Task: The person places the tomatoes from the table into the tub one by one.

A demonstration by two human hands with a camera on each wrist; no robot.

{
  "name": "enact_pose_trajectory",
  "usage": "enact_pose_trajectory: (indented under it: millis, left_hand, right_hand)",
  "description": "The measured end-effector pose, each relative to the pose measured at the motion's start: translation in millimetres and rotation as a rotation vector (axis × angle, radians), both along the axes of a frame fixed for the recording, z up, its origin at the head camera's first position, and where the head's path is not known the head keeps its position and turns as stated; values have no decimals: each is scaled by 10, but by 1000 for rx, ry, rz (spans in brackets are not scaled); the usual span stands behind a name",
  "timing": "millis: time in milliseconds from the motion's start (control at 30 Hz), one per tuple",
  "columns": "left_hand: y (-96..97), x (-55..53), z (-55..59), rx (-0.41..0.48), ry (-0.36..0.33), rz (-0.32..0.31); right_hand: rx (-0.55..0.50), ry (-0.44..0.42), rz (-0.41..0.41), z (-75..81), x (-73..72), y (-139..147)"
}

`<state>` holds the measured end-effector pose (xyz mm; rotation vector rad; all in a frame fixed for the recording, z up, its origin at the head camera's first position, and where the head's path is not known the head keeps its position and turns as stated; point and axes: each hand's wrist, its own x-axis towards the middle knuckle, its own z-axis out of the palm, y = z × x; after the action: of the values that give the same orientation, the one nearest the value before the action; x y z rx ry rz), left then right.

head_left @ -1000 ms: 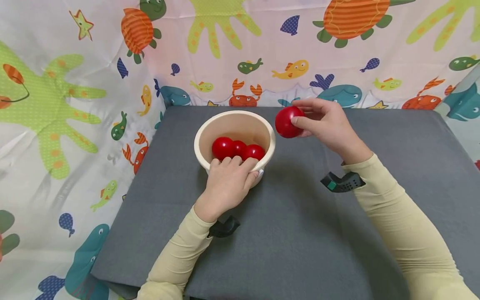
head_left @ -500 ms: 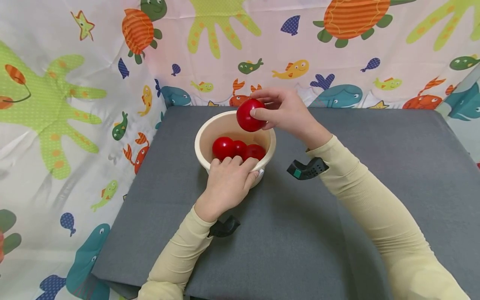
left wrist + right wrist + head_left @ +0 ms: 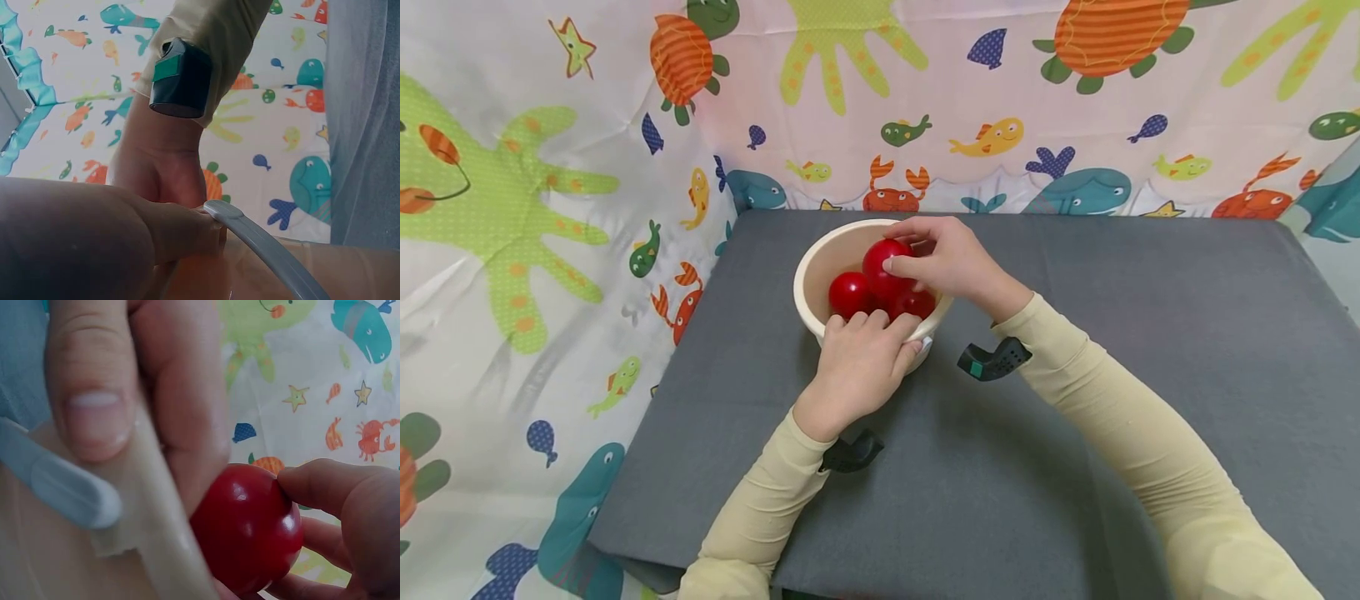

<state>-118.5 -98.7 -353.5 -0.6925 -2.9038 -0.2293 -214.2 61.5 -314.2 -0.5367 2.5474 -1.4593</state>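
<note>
A cream bucket (image 3: 807, 296) stands on the grey table with several glossy red balls (image 3: 850, 294) inside. My left hand (image 3: 856, 367) grips its near rim, fingers hooked over the edge and thumb on the outer side. Within the bucket's mouth, my right hand (image 3: 955, 260) holds a red ball (image 3: 883, 265) between thumb and fingers, just above the other balls; whether it touches them is unclear. In the right wrist view the held ball (image 3: 250, 528) shows beside the rim. The balls' lower parts are hidden by the left hand and the bucket wall.
The grey cloth-covered table (image 3: 1112, 333) extends to both sides of the bucket. A curtain printed with sea animals (image 3: 842, 158) hangs along the back and left edges. The bucket's pale grey handle (image 3: 269, 250) lies against its outside.
My right hand has carried its red ball leftward from beside the bucket, over the rim, then down into the mouth. The left hand keeps its grip on the rim.
</note>
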Motion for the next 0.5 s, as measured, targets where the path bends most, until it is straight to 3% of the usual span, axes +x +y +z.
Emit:
enact_pose_trajectory:
  millis: [500]
  left_hand:
    - [22,-4,4,-15,-9,8]
  right_hand:
    - [-84,-20,-37,-31,55,104]
